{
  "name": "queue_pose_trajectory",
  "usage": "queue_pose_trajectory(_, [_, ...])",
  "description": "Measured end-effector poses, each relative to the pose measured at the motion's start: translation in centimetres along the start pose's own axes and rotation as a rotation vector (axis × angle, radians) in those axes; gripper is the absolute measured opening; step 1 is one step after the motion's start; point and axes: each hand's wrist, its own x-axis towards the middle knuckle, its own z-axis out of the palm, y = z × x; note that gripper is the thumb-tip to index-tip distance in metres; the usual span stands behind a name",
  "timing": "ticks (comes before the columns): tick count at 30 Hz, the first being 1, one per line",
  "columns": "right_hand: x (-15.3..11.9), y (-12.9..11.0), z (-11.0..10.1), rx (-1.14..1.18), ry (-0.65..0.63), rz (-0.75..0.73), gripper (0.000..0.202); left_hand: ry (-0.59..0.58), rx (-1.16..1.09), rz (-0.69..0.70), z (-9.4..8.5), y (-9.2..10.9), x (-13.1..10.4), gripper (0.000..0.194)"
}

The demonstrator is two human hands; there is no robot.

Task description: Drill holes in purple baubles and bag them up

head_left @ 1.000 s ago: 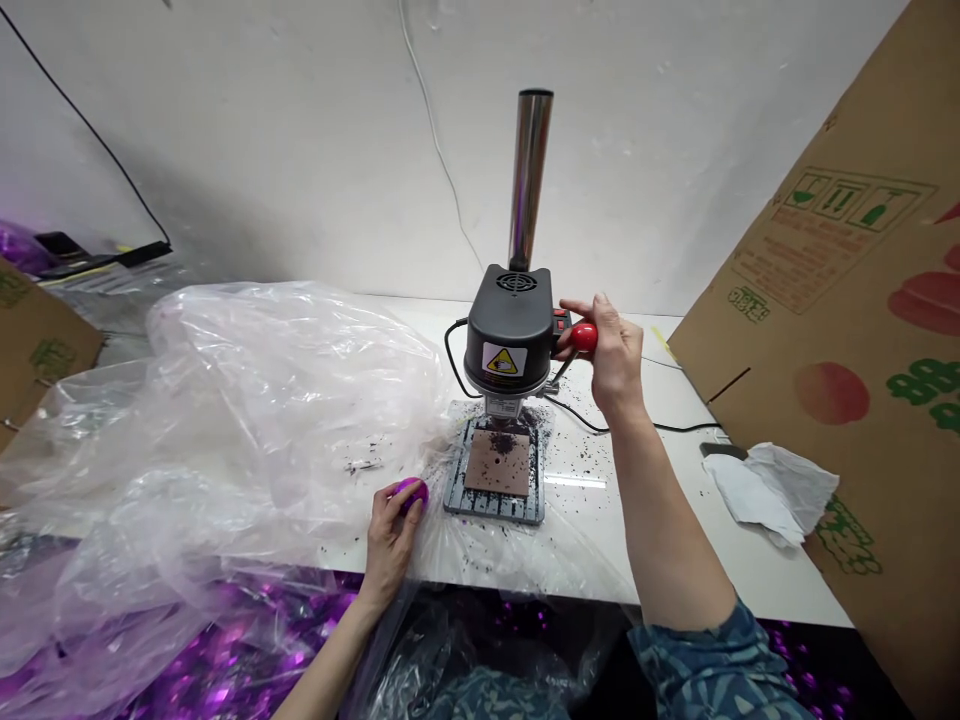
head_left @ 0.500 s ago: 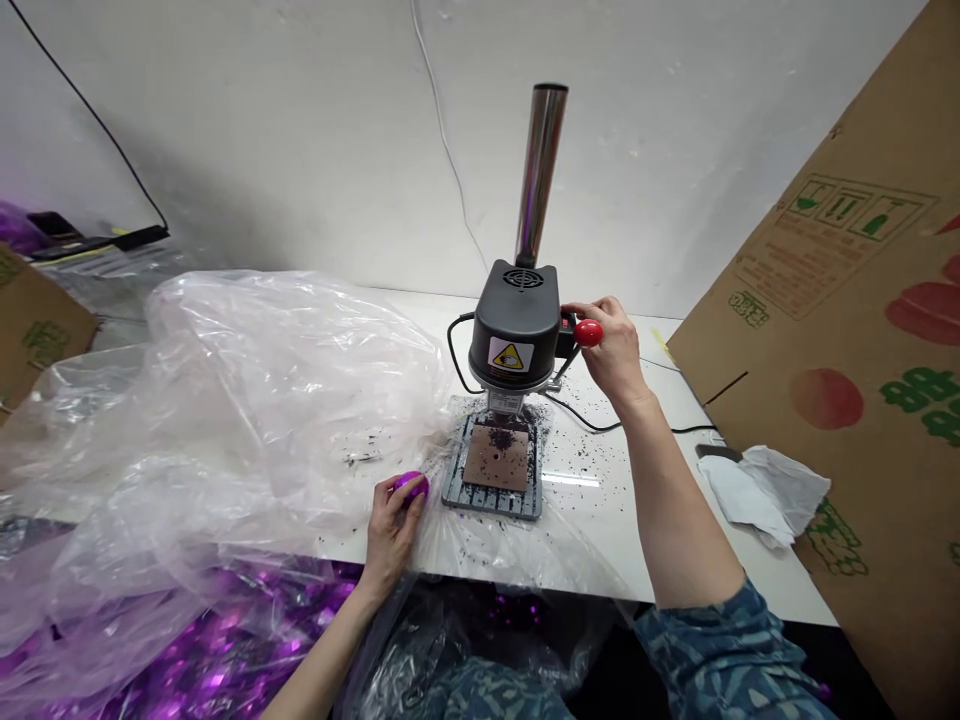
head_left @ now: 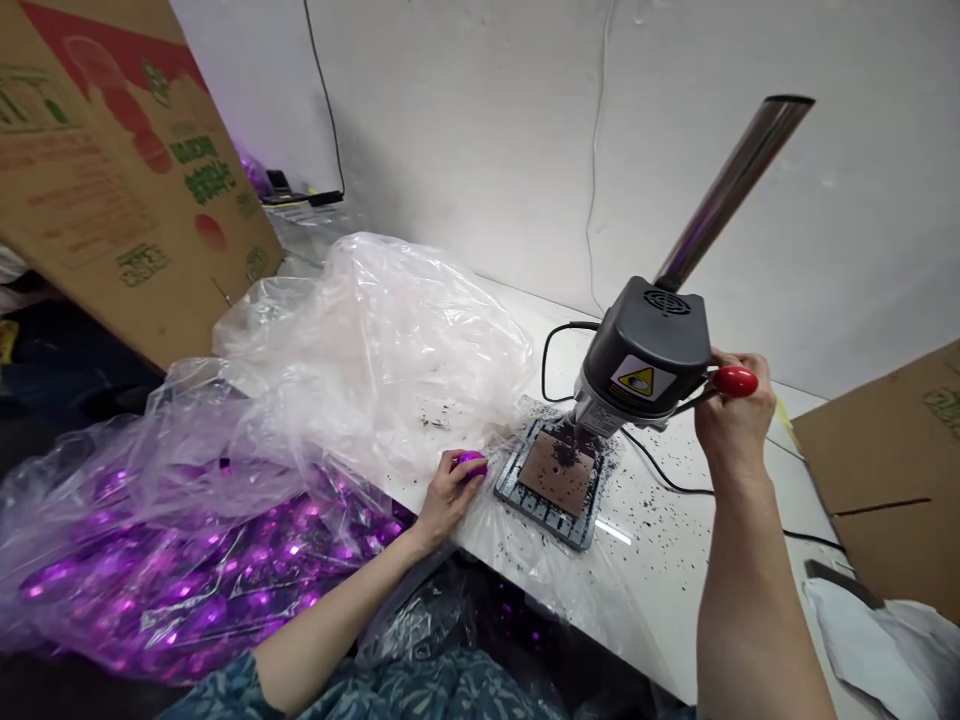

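Observation:
A shiny purple ball (head_left: 471,465) is held in the fingers of my left hand (head_left: 445,500), by the table edge left of the drill base. The small bench drill press (head_left: 637,345) has a black motor housing and a chrome column. My right hand (head_left: 739,415) is closed at the right side of the housing, behind the red lever knob (head_left: 735,381); its fingertips are partly hidden. On the slotted metal base (head_left: 581,533) lies a brown square plate (head_left: 551,475) with a small hole and dark shavings on it.
Clear plastic sheeting (head_left: 420,340) is heaped on the white table (head_left: 660,545). A plastic bag (head_left: 202,570) of shiny purple balls is at the lower left. Cardboard boxes (head_left: 97,170) stand on both sides. White cloth (head_left: 870,640) lies at the right. A black cable (head_left: 667,480) runs from the drill.
My view has turned left, so the drill appears farther right and tilted, and more of the purple bag shows. My left hand still holds the ball; my right stays at the housing.

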Motion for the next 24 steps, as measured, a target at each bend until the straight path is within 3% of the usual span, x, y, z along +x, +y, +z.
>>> queue_pose_trajectory(6, [-2.4, 1.9, 0.2, 0.025, 0.114, -0.093, 0.050, -0.019, -0.114, -0.162, -0.4, -1.1, 2.7, 0.035])
queue_pose_trajectory(12, [-8.8, 3.3, -1.3, 0.201, 0.153, -0.039, 0.036, -0.109, -0.271, -0.338, -0.1, -3.7, 10.1, 0.048])
queue_pose_trajectory(15, [-13.6, 3.9, -2.7, 0.207, 0.103, -0.034, 0.029, -0.136, -0.313, -0.367, 1.0, -5.0, 13.8, 0.050])
queue_pose_trajectory(18, [-19.8, 3.9, -4.2, 0.188, 0.035, -0.081, 0.026, -0.086, -0.338, -0.297, 2.6, -6.2, 16.3, 0.047])
queue_pose_trajectory(21, [-26.8, 2.9, -5.3, 0.209, -0.063, -0.145, 0.037, -0.020, -0.316, -0.217, 4.1, -7.0, 17.5, 0.043])
queue_pose_trajectory(24, [-33.3, 1.9, -5.4, 0.251, -0.257, -0.225, 0.040, -0.013, -0.308, -0.173, 4.7, -7.2, 17.6, 0.044])
